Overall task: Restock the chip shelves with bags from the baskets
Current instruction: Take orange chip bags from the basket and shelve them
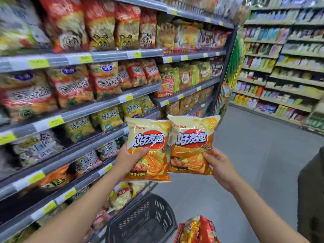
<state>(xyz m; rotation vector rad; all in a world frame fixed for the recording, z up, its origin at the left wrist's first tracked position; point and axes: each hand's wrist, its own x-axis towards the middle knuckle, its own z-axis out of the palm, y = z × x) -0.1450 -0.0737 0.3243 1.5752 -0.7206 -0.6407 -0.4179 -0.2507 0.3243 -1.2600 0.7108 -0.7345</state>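
— Hands first?
— Both full. In the left hand (130,157), pinched at its lower left edge, an orange chip bag (148,146): thumb across the front, fingers out of sight behind. In the right hand (220,165), gripped the same way at the lower right corner, a second orange chip bag (192,142). Both upright, print facing the camera, inner edges touching.
— And where, against the shelving?
— Out in the aisle, just off the chip shelves (105,56), level with the lower tiers and near the run's far end. Not resting on any tier.
— Room to move?
— Plenty to the right: bare grey floor (254,155) between the chip shelves and the far shelving (280,67) of bottles and packs. On the left, tiers packed tight up top, with dark gaps between bags lower down. Grey shelf lips with yellow price tags all along the front.
— Underfoot?
— Below the bags, hard against the shelf base, a black basket (157,207). Just right of it, cut by the bottom edge, a red basket (178,232) with red and gold bags (198,228) sticking up.
— Far right edge?
— Something dark and blurred; cannot tell what.
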